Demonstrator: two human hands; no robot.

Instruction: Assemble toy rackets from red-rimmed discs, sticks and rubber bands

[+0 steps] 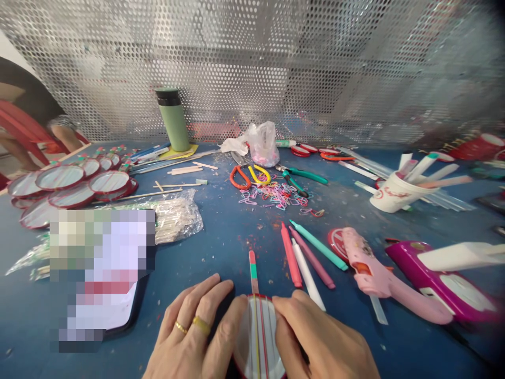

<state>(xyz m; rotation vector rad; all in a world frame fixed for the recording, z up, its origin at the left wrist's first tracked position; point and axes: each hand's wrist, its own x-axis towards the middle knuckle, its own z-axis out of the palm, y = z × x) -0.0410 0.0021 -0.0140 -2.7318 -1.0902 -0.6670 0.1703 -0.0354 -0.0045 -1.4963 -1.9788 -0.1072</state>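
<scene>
My left hand (pixel 197 331) and my right hand (pixel 319 342) lie at the near edge of the blue table, either side of a red-rimmed round lid (pixel 256 337). Coloured rubber bands run lengthwise across the lid. A painted wooden stick (pixel 252 271) pokes out from under its far rim. Fingers of both hands press on the lid's edges, the left thumb on its left side, the right thumb on its right. Two gold rings show on the left hand.
Coloured sticks (pixel 303 258) and a pink glue gun (pixel 374 273) lie to the right. Farther off are loose rubber bands (pixel 276 195), pliers (pixel 303 176), a green bottle (pixel 173 118), a paper cup of sticks (pixel 394 192), several finished lids (pixel 74 184), a phone (pixel 102 273). Another person sits at far left.
</scene>
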